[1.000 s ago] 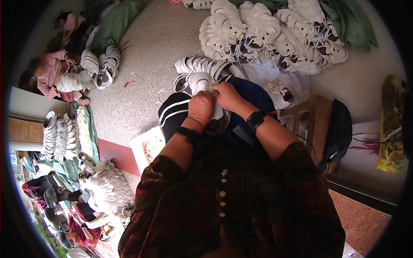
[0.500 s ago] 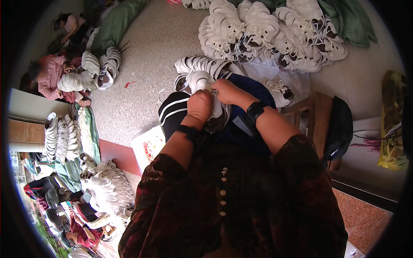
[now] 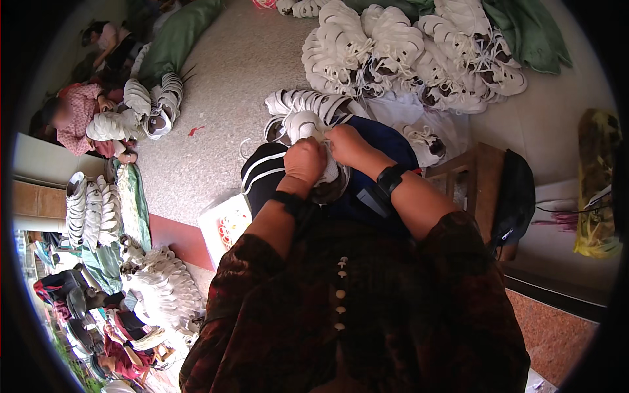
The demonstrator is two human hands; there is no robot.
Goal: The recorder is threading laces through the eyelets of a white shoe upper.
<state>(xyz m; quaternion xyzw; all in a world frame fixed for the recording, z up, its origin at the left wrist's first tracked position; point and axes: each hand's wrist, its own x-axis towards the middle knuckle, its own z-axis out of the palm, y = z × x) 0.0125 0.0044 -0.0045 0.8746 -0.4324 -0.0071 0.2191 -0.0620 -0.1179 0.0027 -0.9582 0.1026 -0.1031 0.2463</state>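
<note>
A white shoe upper [image 3: 303, 122] lies over my lap, its toe part pointing away from me. My left hand [image 3: 306, 160] is closed in a fist around its near left side. On the other side my right hand [image 3: 352, 145] is pinched closed against the upper's edge; what its fingertips hold is hidden, perhaps a lace. Just beyond the hands, a row of nested white shoe uppers [image 3: 308, 101] lies across my knees. Dark blue cloth [image 3: 383, 141] and black cloth with white stripes [image 3: 262, 173] cover my legs.
A big heap of laced white uppers [image 3: 393, 52] lies ahead on the floor, next to green sacks [image 3: 524, 33]. To my right stands a wooden stool [image 3: 481, 187] with a black bag [image 3: 514, 196]. More uppers [image 3: 160, 288] are piled at left, where other people [image 3: 78, 118] sit working.
My right hand has shifted very slightly to the right and down, and its forearm with it. The left hand stays on the upper, almost unmoved.
</note>
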